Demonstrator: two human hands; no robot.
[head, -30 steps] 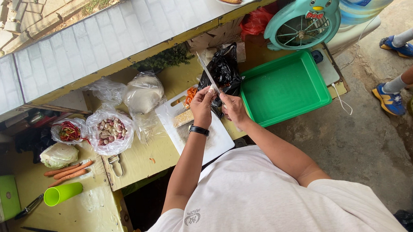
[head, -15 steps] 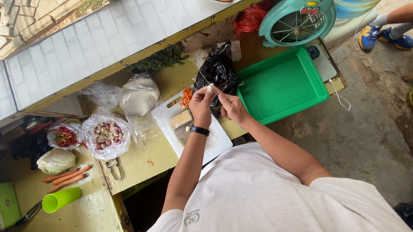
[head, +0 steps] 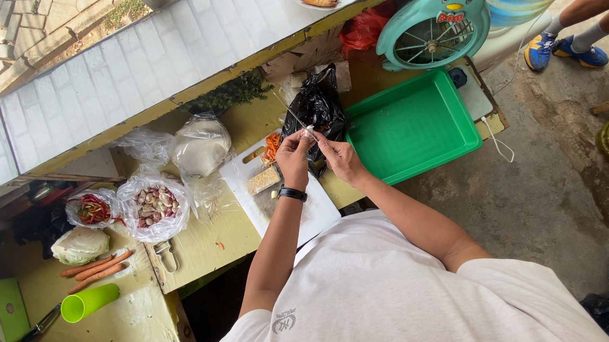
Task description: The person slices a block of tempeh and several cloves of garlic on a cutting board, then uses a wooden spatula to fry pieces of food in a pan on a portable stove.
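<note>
We see the left hand (head: 294, 157) pinching a small white clove (head: 308, 131) at its fingertips, while the right hand (head: 340, 159) grips a knife (head: 290, 113) whose blade meets it. Both hover above the white cutting board (head: 307, 216), beside the black bag (head: 317, 107) and green tray (head: 414, 125)

The person wears a loose white T-shirt (head: 396, 292) with short sleeves and a small dark emblem (head: 283, 322) on the cloth at about 7 o'clock. A black wristwatch (head: 292, 193) bands the left wrist; the forearms are bare.
</note>
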